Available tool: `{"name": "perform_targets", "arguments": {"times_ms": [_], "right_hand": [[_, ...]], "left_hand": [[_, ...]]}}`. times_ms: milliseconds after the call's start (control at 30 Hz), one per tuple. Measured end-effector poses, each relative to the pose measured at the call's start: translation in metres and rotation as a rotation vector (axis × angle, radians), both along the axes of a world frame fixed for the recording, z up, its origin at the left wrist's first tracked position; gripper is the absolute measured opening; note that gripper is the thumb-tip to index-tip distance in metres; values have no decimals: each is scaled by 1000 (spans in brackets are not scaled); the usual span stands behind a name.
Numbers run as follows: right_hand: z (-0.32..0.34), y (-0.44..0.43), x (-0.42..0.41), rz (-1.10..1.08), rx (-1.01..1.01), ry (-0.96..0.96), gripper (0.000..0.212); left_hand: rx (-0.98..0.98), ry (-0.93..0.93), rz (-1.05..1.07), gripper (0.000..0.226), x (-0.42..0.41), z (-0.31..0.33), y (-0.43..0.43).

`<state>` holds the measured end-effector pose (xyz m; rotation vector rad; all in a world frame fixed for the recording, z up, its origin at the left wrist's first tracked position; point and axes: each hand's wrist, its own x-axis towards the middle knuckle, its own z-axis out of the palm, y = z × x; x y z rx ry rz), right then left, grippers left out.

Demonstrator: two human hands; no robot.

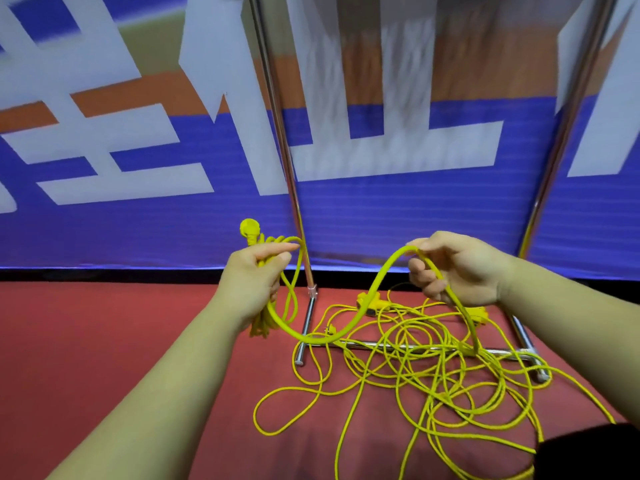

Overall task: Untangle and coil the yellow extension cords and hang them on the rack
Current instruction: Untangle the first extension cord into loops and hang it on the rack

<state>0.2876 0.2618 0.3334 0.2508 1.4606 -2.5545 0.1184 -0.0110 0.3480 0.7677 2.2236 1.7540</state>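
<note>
- Two hands are sharing one yellow cord (362,310): the left hand (251,282) is gripping a small coil (273,310), plug (250,228) poking up, and the right hand (460,271) is pinching the slack
- The tangle (433,375) is lying on the floor (104,341) over the foot of the rack (308,320)
- The cord is looking light, limp, snag-prone; taking hold near the coil seems wisest

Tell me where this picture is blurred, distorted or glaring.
Head view: the blue, white and orange banner is smeared up top; the shiny metal rack poles lean apart, likely wide-angle distortion; the left hand, right hand and yellow extension cord are sharp; glints mark the rack's base bar.
</note>
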Motion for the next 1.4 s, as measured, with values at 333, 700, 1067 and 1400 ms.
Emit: {"name": "perform_targets", "arguments": {"times_ms": [333, 700, 1067, 1400], "right_hand": [[18, -18, 9, 0, 1142, -40, 10], [30, -33, 7, -424, 1237, 308, 2], [-6, 14, 17, 7, 899, 20, 29], [-13, 9, 14, 177, 658, -140, 20]], "left_hand": [[-159, -60, -39, 22, 17, -5, 9], [-271, -94, -253, 16, 71, 6, 50], [-19, 134, 30, 5, 39, 34, 39], [-29, 27, 233, 7, -7, -7, 14]]}}
